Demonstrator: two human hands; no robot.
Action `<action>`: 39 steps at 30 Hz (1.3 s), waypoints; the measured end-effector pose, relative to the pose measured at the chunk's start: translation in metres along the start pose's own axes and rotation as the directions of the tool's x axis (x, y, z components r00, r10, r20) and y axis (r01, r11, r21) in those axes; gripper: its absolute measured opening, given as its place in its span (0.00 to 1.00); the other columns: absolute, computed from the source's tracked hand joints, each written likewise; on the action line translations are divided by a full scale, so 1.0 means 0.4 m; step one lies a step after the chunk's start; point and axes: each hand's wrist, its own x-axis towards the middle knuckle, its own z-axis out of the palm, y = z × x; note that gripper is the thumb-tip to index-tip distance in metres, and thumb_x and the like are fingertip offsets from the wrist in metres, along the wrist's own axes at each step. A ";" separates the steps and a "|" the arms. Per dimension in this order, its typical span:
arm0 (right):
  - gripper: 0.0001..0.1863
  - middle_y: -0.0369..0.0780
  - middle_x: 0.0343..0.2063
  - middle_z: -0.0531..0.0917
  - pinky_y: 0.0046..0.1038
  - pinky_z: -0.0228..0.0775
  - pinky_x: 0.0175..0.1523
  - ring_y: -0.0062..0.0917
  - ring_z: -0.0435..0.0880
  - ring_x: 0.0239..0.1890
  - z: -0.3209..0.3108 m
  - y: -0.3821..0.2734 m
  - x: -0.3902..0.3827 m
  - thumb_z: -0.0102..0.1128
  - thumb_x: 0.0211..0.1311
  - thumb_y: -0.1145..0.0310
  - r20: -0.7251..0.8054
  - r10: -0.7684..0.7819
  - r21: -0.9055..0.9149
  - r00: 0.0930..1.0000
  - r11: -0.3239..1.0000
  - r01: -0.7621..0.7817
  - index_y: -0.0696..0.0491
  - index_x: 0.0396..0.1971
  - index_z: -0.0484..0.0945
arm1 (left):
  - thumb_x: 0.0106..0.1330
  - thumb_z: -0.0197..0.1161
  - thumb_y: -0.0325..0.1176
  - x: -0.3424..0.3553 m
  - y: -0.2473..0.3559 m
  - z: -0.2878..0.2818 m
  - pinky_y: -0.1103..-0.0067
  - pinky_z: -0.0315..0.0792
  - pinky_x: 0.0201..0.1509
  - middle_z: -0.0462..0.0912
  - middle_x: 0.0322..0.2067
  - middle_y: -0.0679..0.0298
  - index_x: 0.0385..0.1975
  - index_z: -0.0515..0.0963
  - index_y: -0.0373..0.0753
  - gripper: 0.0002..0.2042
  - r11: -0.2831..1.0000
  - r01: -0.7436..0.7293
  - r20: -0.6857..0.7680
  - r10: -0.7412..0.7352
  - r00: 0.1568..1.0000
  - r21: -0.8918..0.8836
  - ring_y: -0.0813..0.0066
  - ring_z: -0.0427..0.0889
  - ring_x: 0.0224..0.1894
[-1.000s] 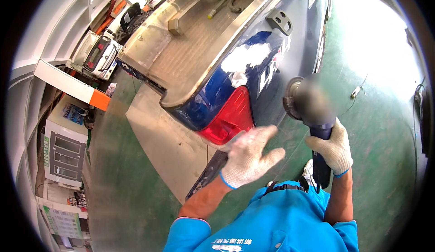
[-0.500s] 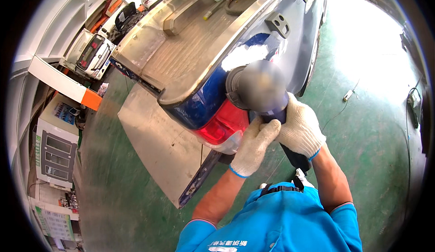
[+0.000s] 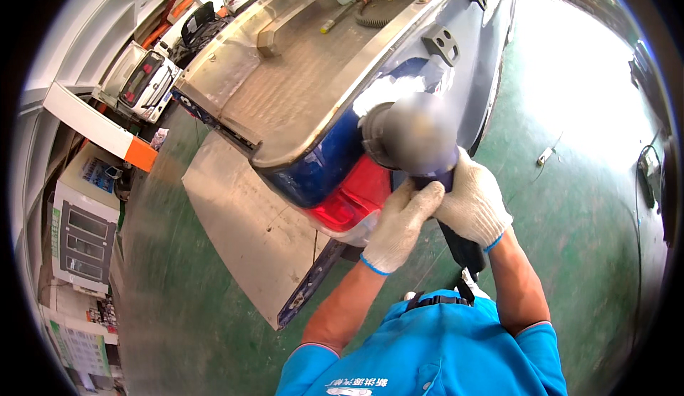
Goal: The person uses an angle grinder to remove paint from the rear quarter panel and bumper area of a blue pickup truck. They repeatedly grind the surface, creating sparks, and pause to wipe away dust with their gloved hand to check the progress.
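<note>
We see a ribbed hose in the truck bed and a red tail lamp, partly hidden by our power tool. At the bed's corner, its long axis slants, blurred head pointing up-left, away from us. Our left hand and right hand, 2 gloved, clamp it.

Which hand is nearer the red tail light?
Left. The left hand is beside the red tail light, on its right; the right hand is farther right, past the left one.
</note>
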 end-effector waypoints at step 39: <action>0.36 0.59 0.37 0.87 0.46 0.80 0.50 0.56 0.88 0.44 -0.042 -0.047 0.016 0.76 0.51 0.50 0.049 -0.101 -0.031 0.994 0.994 0.102 0.63 0.52 0.78 | 0.81 0.60 0.43 -0.015 0.056 0.025 0.79 0.71 0.55 0.78 0.47 0.67 0.63 0.74 0.28 0.23 0.993 -0.052 -0.098 0.063 0.993 0.107 0.82 0.74 0.49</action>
